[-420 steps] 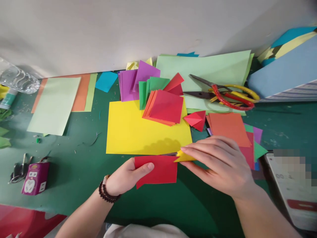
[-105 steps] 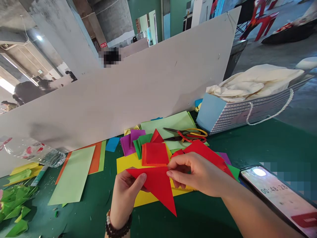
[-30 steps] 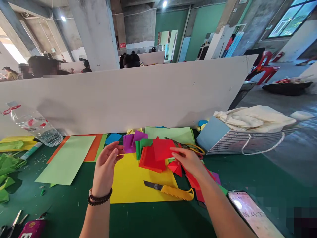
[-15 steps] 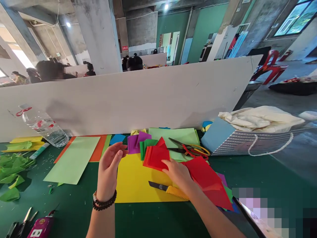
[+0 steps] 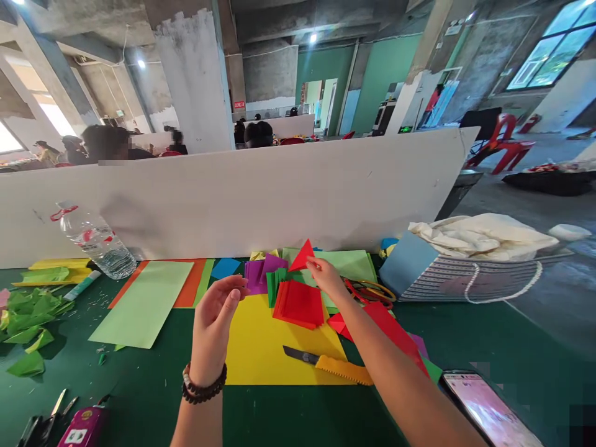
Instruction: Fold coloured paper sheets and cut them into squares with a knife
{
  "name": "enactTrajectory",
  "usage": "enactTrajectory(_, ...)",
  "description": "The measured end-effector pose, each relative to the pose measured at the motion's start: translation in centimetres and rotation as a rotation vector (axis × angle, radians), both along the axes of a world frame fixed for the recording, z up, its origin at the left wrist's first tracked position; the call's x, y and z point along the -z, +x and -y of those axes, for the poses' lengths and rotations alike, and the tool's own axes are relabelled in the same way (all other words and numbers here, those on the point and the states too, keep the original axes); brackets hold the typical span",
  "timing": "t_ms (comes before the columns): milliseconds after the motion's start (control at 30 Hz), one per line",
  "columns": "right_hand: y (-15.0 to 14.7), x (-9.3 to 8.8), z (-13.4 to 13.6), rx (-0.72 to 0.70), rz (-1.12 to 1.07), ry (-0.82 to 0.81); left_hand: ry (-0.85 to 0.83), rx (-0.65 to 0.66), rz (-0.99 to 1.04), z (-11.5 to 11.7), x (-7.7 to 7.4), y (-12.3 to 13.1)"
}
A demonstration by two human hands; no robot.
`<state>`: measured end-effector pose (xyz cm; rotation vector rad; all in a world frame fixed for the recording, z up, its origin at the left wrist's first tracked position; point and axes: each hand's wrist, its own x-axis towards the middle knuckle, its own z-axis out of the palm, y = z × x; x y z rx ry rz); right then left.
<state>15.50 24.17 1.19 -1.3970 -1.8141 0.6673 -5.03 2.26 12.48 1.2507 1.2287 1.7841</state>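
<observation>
My right hand pinches a small red paper triangle by its right side, above the back of the red stack. Beneath it lies a stack of red paper squares, with green pieces and purple pieces to its left. Curved and empty, my left hand hovers at the left edge of a yellow sheet, its thumb apart from the fingers. On that sheet rests a yellow-handled utility knife, blade extended. Scissors lie partly hidden behind my right forearm.
A white partition stands behind the table. A water bottle leans on it at left, near green scraps. At right are a paper bag, larger red paper and a phone.
My right hand has moved from the red stack up and away, with the red triangle now pinched in its fingers. The left hand keeps its pose. The camera view has shifted slightly.
</observation>
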Motion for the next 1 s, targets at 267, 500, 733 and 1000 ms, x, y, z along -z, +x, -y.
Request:
enactTrajectory(267,5.7,1.3,7.4,0.023,0.092,-0.103,0.034,-0.029,0.029,0.5,-0.3,-0.7)
enactTrajectory(500,1.5,4.6,8.4,-0.072,0.116,-0.317,0.037,-0.013,0.013,1.6,-0.8,-0.8)
enactTrajectory(733,2.3,4.0,9.7,-0.057,0.203,-0.249,-0.297,-0.042,-0.449,0.8,0.9,-1.9)
enactTrajectory(1000,1.3,5.1,11.7,-0.109,0.414,-0.017,-0.704,0.191,-0.781,-6.1,10.6,2.6)
